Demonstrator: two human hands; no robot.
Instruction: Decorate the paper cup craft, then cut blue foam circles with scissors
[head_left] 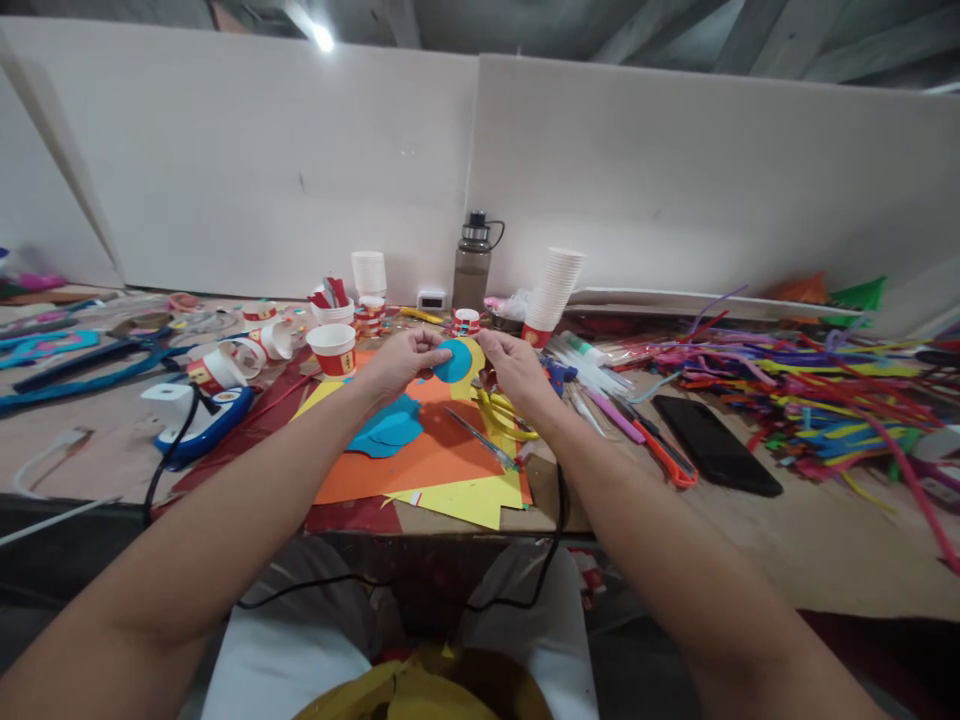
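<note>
Left hand [411, 362] pinches the blue disc [454, 366] between thumb and fingers, up above the orange paper [435, 475] near the worktop's [817, 545] front edge! Right hand [516, 364] pinches yellow paper [478, 352] right beside it. Scissors [517, 434] just below; touching that hand? Can't tell. Bottle [471, 272] stands along the back edge.

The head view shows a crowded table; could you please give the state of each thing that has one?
Left hand: pinching blue disc.
Right hand: pinching yellow piece.
Blue disc: held, overlapping yellow piece.
Bottle: upright, capped.
Phone: flat, screen dark.
Tall cup stack: nested.
Pen: lying down.
Leftmost cup: on its side.
</note>
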